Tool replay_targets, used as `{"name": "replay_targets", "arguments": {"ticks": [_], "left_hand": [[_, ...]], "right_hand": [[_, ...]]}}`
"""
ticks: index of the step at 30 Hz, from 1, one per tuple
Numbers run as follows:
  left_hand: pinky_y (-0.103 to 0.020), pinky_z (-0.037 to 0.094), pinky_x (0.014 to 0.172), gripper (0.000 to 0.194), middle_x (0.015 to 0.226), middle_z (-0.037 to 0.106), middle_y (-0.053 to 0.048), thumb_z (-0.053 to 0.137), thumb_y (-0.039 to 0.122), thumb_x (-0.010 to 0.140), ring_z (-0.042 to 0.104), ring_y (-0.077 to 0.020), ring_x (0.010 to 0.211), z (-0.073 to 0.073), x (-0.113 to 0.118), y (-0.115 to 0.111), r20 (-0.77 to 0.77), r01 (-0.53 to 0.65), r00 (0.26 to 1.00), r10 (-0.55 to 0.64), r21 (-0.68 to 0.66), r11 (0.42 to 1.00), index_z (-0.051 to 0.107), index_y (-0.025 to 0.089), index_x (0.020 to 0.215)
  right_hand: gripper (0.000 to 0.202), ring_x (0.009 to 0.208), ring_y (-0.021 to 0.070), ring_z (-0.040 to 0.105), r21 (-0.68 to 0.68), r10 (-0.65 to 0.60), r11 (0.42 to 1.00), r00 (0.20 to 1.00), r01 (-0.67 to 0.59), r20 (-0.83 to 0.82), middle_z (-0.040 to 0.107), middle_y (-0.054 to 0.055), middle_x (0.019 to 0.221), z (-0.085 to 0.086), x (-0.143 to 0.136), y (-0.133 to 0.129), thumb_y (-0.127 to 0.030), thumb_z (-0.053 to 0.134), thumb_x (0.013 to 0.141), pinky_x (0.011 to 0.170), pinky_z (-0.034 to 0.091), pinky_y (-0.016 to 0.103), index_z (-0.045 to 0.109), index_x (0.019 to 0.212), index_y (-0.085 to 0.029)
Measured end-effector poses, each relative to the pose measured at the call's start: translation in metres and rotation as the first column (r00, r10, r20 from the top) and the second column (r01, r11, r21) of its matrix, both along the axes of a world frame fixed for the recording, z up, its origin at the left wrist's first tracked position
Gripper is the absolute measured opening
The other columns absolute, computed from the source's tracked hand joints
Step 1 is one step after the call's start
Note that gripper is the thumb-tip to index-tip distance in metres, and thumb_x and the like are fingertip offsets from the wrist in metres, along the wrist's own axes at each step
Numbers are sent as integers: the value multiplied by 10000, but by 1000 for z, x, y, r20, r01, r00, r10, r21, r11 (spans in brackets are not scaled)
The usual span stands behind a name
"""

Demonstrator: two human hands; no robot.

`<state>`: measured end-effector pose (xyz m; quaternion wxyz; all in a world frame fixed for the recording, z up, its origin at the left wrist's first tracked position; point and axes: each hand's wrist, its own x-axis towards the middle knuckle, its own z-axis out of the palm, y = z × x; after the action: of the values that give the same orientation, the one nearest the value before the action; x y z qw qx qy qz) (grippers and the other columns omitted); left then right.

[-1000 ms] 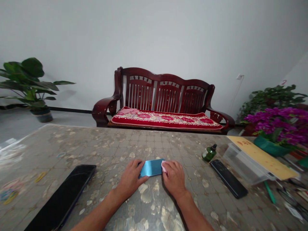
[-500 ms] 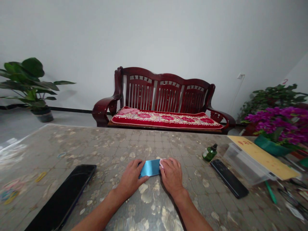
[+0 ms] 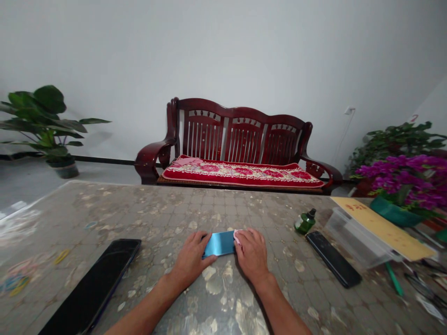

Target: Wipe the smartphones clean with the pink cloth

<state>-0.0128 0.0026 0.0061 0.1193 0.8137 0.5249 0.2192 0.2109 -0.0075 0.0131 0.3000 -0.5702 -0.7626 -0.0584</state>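
Note:
A flat, shiny blue object [image 3: 220, 244], shaped like a phone, lies level at the table's middle. My left hand [image 3: 192, 255] grips its left end, with the thumb along the near edge and the fingers at the far corner. At the right end, my right hand [image 3: 251, 252] is closed on a small pink cloth [image 3: 237, 236] that touches the blue surface. Most of the cloth is hidden under the fingers.
A black tablet [image 3: 94, 284] lies at left, near rubber bands [image 3: 62, 256]. To the right are a green bottle [image 3: 305, 221], a black phone [image 3: 333, 259], a clear plastic box [image 3: 359, 239] and a flower pot [image 3: 398, 212]. A wooden bench [image 3: 150, 158] stands behind the table.
My right hand has shifted very slightly to the right with the pink cloth. My left hand keeps its hold on the blue object.

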Motion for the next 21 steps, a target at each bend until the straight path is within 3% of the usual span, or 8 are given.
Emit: {"name": "replay_targets", "arguments": {"ticks": [4, 10, 17, 21], "left_hand": [[-441, 421, 1042, 490, 1266, 601, -116, 707, 294, 796, 538, -305, 1177, 2, 1, 0, 13, -2, 1000, 2, 1, 1000, 608, 198, 1267], [-438, 428, 1032, 464, 1248, 604, -110, 695, 286, 796, 544, -304, 1166, 1, 1, 1, 21, 8, 1000, -9, 12, 1000, 613, 199, 1245], [-430, 420, 1042, 501, 1259, 600, -125, 712, 288, 794, 536, -306, 1175, -1, 0, 1, 11, 6, 1000, -6, -2, 1000, 607, 172, 1270], [-433, 429, 1034, 479, 1244, 606, -115, 704, 295, 797, 546, -301, 1162, -2, 0, 1, 33, 4, 999, -4, 17, 1000, 614, 197, 1257]], "right_hand": [[275, 1152, 264, 528, -5, 19, 1000, 1000, -19, -17, 707, 38, 1150, -2, -1, -1, -170, 594, 897, 1022, 372, 439, 693, 1137, -262], [300, 1148, 222, 544, -39, 229, 972, 972, -231, -49, 699, 29, 1182, -1, -13, -6, -217, 596, 914, 1021, 396, 396, 672, 1200, -265], [260, 1146, 250, 537, -19, 54, 998, 997, -55, -53, 715, 24, 1150, -3, -6, 1, -194, 591, 908, 1025, 383, 443, 703, 1128, -275], [300, 1161, 236, 541, -26, 111, 993, 993, -112, -49, 699, 39, 1191, -4, -7, -1, -201, 575, 911, 1023, 403, 425, 684, 1180, -273]]}}
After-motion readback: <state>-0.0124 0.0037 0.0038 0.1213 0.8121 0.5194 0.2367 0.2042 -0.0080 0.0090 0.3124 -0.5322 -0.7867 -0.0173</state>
